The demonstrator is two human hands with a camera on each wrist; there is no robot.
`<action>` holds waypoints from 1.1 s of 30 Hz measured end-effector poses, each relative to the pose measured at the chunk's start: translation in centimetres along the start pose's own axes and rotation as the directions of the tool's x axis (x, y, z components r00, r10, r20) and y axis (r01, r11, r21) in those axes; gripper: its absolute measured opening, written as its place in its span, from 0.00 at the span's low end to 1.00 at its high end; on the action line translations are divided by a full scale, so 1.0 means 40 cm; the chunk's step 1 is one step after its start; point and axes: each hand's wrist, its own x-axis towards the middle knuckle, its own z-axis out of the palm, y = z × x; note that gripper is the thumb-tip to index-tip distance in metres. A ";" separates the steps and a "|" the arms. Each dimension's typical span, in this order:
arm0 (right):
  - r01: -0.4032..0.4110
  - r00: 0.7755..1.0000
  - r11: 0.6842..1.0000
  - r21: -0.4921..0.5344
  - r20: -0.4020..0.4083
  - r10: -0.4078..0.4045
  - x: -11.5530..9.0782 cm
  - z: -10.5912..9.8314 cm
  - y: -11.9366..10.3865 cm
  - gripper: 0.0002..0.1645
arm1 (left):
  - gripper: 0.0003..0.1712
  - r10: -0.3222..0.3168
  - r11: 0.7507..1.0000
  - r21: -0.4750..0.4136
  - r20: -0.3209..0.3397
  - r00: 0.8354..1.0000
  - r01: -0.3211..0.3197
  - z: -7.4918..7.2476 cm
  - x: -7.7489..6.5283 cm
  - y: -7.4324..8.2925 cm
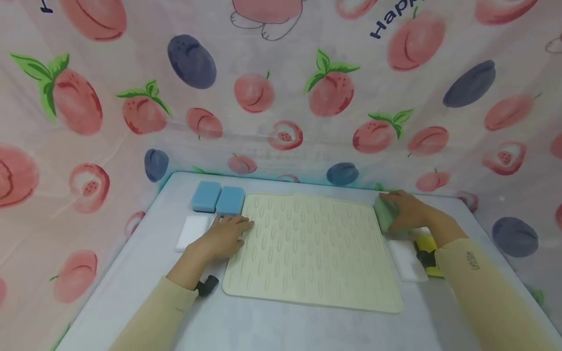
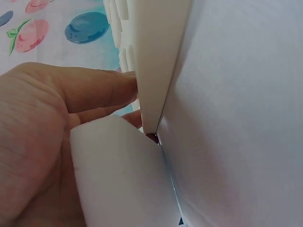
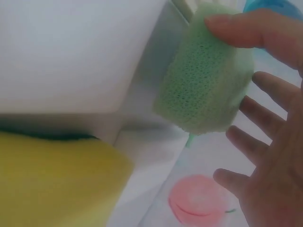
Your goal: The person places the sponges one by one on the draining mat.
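A pale cream mat (image 1: 307, 253) with raised oblong ridges lies flat on the table. My left hand (image 1: 226, 236) rests at its left edge, fingers extended over the rim and touching it. Beside that hand, and partly covered by it, lies a white sponge block (image 2: 123, 175). At the mat's far right corner my right hand (image 1: 410, 212) holds a green porous sponge (image 3: 203, 75), pinched between thumb and fingers. In the right wrist view the sponge is tilted, with its pores facing the camera.
Two blue sponges (image 1: 230, 201) sit side by side at the far left. Close to my right forearm are a white block (image 1: 407, 261) and a yellow sponge (image 1: 425, 242) with a dark layer. A fruit-print curtain (image 1: 272, 58) stands behind the white table (image 1: 281, 326).
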 end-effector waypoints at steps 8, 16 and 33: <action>0.008 1.000 1.000 -0.004 0.003 -0.008 -0.007 -0.010 -0.011 0.66 | 0.32 0.006 1.000 0.012 -0.003 1.000 -0.006 0.004 0.006 -0.004; 0.017 1.000 1.000 -0.022 -0.008 -0.017 -0.009 -0.011 -0.035 0.63 | 0.32 0.019 1.000 0.017 0.000 1.000 -0.019 0.003 0.004 -0.003; 0.040 0.999 0.995 -0.096 0.004 -0.040 0.001 -0.010 -0.099 0.63 | 0.32 0.024 0.999 0.021 -0.001 1.000 -0.024 -0.002 -0.002 0.003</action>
